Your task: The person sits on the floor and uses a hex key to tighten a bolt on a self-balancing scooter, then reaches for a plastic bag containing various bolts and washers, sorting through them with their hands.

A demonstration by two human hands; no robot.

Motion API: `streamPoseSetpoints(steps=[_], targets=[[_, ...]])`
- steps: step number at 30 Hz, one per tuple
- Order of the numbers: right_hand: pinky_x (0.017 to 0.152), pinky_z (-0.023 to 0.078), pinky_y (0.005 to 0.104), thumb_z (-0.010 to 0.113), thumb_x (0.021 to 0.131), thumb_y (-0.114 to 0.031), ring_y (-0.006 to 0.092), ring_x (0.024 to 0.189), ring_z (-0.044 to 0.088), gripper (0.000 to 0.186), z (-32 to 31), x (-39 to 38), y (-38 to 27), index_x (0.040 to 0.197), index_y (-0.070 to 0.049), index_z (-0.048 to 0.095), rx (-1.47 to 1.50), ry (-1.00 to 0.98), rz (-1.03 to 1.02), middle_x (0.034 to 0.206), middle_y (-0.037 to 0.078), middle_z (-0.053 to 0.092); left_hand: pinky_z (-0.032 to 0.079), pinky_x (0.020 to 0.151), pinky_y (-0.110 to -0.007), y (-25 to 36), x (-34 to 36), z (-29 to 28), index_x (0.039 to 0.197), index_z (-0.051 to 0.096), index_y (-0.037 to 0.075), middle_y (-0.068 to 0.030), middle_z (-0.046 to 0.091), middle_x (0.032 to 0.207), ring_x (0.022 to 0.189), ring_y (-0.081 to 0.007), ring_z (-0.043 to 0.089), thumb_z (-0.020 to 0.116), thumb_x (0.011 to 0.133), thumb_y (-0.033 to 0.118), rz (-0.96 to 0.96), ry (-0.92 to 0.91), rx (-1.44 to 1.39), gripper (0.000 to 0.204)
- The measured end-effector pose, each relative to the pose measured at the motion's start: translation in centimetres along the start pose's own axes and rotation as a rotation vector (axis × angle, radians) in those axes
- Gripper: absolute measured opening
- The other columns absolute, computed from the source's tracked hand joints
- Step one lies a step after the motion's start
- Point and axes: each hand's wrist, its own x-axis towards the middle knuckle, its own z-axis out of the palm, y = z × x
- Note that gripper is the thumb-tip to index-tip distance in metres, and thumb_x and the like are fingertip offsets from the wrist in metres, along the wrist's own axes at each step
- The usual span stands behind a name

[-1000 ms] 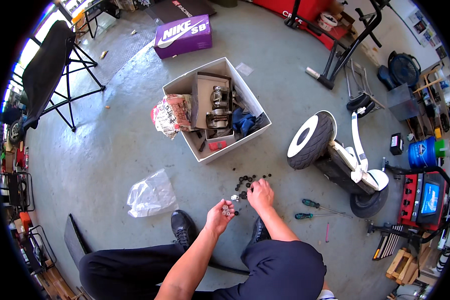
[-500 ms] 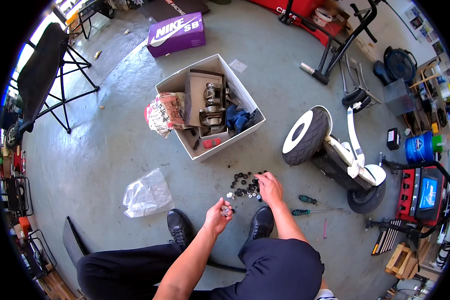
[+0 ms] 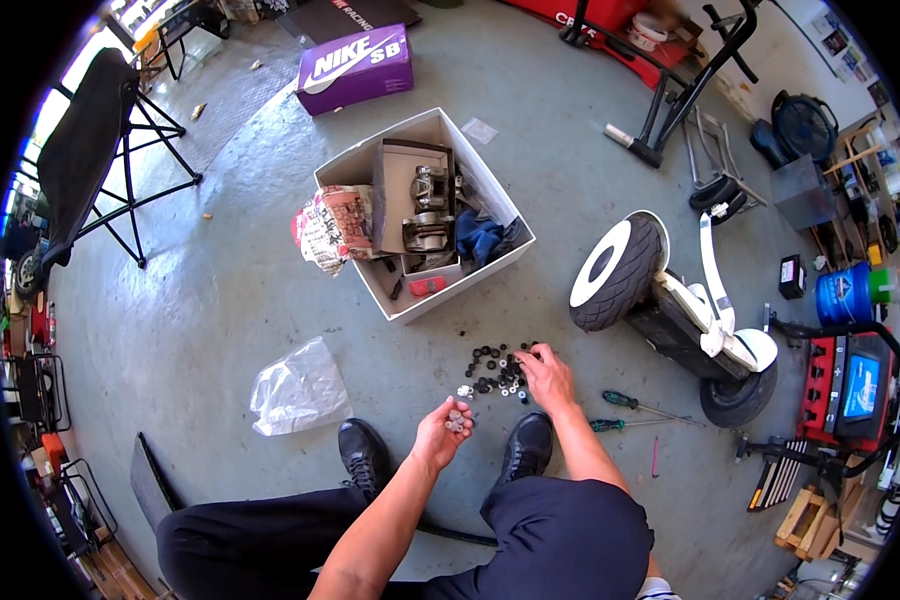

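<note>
My left hand [image 3: 436, 438] is palm up, its fingers curled around several small whitish pieces [image 3: 456, 421]. Over the right side of a scatter of small black round parts [image 3: 486, 352] is my right hand [image 3: 548, 378], fingertips drawn together at the pile. Whatever those fingertips pinch, if anything, is too small to make out. A few white rings lie mixed among the black parts. Just beyond my left fingertips sits a little cluster of white pieces [image 3: 465, 392] on the floor.
A clear plastic bag [image 3: 300, 390] lies left of my feet. Ahead stands a white box [image 3: 460, 292] of metal parts, with a purple shoebox [image 3: 355, 72] behind. To the right are two screwdrivers [image 3: 620, 400], a white two-wheeled scooter [image 3: 670, 310] and a red-and-black machine [image 3: 845, 385].
My right fingertips have dipped slightly at the pile's right side. My left hand has opened slightly, showing more of the whitish pieces. The whole view has shifted a little.
</note>
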Motion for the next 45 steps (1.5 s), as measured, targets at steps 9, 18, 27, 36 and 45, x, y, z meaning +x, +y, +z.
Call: streamPoseSetpoints(steps=[9, 18, 27, 36, 45], targets=[[0.078, 0.056, 0.0406, 0.079, 0.084, -0.023, 0.0300, 0.094, 0.069, 0.019, -3.8, -1.4, -9.7, 0.095, -0.010, 0.071, 0.406, -0.057, -0.086, 0.099, 0.008, 0.068, 0.055, 0.078, -0.036, 0.2, -0.6, 3.0, 0.108, 0.064, 0.005, -0.0094, 0.070, 0.102, 0.089, -0.0230, 0.067, 0.045, 0.110, 0.034, 0.050, 0.053, -0.085, 0.035], [0.085, 0.054, 0.0440, 0.076, 0.083, -0.018, 0.0304, 0.102, 0.064, 0.020, 1.1, 0.5, -5.3, 0.100, -0.010, 0.071, -0.019, 0.025, 0.073, 0.102, 0.008, 0.065, 0.052, 0.069, -0.032, 0.5, 0.0, 0.6, 0.101, 0.063, 0.007, -0.0074, 0.067, 0.095, 0.079, -0.0198, 0.063, 0.048, 0.109, 0.035, -0.025, -0.109, -0.074, 0.033], [0.086, 0.055, 0.0435, 0.074, 0.082, -0.015, 0.0295, 0.103, 0.061, 0.018, 2.8, 1.2, -5.3, 0.097, -0.009, 0.069, -0.080, 0.044, 0.086, 0.102, 0.008, 0.063, 0.056, 0.078, -0.035, -0.1, -0.2, 1.1, 0.108, 0.065, 0.006, -0.0089, 0.069, 0.100, 0.087, -0.0222, 0.067, 0.049, 0.108, 0.035, 0.024, 0.002, -0.012, 0.033], [0.082, 0.055, 0.0433, 0.072, 0.081, -0.012, 0.0294, 0.101, 0.062, 0.015, 2.7, 1.3, -4.7, 0.095, -0.009, 0.068, -0.082, 0.029, 0.006, 0.100, 0.008, 0.062, 0.056, 0.083, -0.037, -0.3, -0.3, 0.9, 0.111, 0.065, 0.005, -0.0095, 0.070, 0.103, 0.090, -0.0232, 0.067, 0.049, 0.108, 0.035, 0.030, 0.027, 0.001, 0.034], [0.072, 0.056, 0.0433, 0.075, 0.081, -0.024, 0.0292, 0.085, 0.067, 0.017, -1.2, -1.2, -9.6, 0.088, -0.010, 0.068, 0.281, -0.070, -0.031, 0.090, 0.006, 0.066, 0.056, 0.082, -0.036, -0.6, 0.0, -0.5, 0.111, 0.065, 0.006, -0.0090, 0.070, 0.102, 0.091, -0.0225, 0.067, 0.047, 0.109, 0.035, 0.046, 0.070, -0.048, 0.034]])
